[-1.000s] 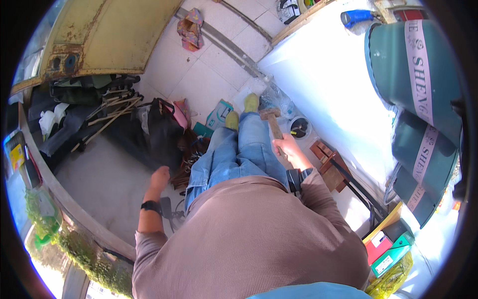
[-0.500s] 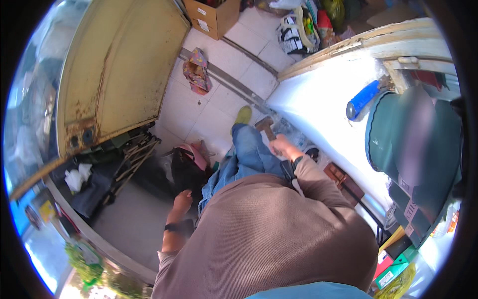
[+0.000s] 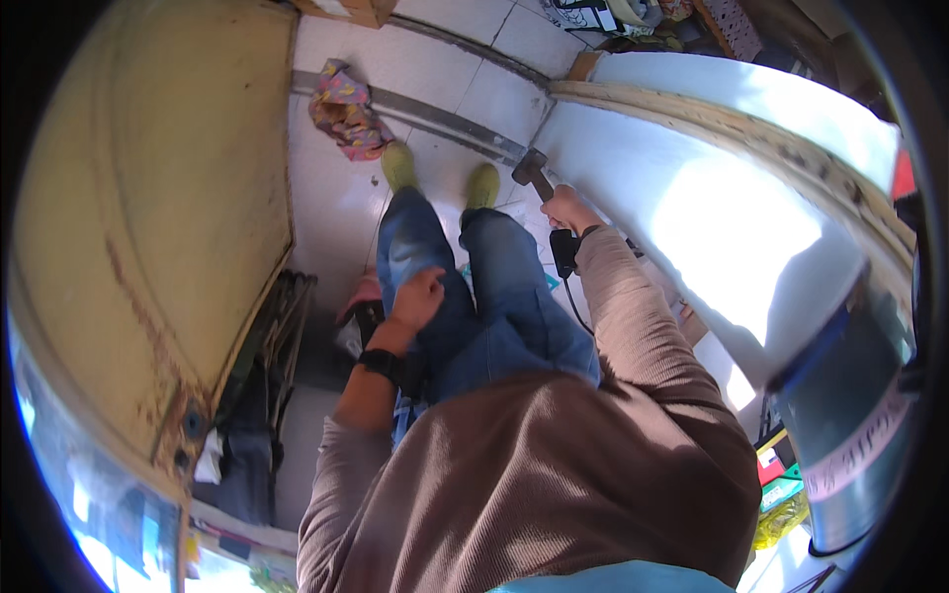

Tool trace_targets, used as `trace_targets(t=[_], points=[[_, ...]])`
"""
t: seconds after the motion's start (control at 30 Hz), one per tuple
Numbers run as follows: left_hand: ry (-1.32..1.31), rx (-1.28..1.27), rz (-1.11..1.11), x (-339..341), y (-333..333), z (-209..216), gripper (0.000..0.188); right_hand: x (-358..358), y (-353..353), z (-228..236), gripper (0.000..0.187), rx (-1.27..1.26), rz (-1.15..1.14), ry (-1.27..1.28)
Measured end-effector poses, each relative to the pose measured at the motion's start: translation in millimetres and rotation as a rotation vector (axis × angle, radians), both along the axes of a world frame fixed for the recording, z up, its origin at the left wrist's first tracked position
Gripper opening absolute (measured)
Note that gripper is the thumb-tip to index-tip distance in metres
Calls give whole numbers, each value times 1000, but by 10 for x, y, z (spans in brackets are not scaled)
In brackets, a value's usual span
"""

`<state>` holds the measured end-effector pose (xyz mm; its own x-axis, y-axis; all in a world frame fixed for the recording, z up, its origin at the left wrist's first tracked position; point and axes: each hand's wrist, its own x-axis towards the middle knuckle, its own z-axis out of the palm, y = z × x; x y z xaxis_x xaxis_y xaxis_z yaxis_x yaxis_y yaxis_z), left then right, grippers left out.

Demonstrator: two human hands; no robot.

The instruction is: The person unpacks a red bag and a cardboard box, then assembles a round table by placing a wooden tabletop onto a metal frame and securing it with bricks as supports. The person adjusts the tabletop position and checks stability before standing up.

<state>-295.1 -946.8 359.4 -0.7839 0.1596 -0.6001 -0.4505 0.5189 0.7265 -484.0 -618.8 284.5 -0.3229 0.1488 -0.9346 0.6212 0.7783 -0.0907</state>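
My right hand [image 3: 567, 210] is wrapped round the handle of a hammer [image 3: 531, 168], whose dark, blocky head points up and away from me. Near that wrist is a small black box [image 3: 564, 253] with a black cord running down from it. My left hand [image 3: 420, 298] is in front of my left thigh, its fingers curled in with nothing visible in them. A black band [image 3: 379, 366] circles the left wrist. Both feet, in yellow-green shoes [image 3: 398, 166], stand on the tiles just short of the door track.
A rusty yellowish door [image 3: 148, 198] stands along the left. A crumpled patterned cloth [image 3: 348, 114] lies by the metal floor track [image 3: 435, 128]. To the right is a white wall panel [image 3: 682, 188] and a dark green cylinder [image 3: 850, 415]. Folded stick legs [image 3: 287, 336] lean below the door.
I have stepped forward, and both feet now show near the floor track. My left hand has swung up in front of my thigh. The hammer is still in my right hand.
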Motion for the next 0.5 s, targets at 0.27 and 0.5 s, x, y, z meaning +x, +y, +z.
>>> trace_targets(t=[0.27, 0.5], points=[[61, -74, -438, -466, -109, -219, 27, -726, 146, -1871, 22, 25, 111, -37], [94, -17, -423, -779, -246, -224, 23, -830, 271, -1928, 22, 327, 719, 321]])
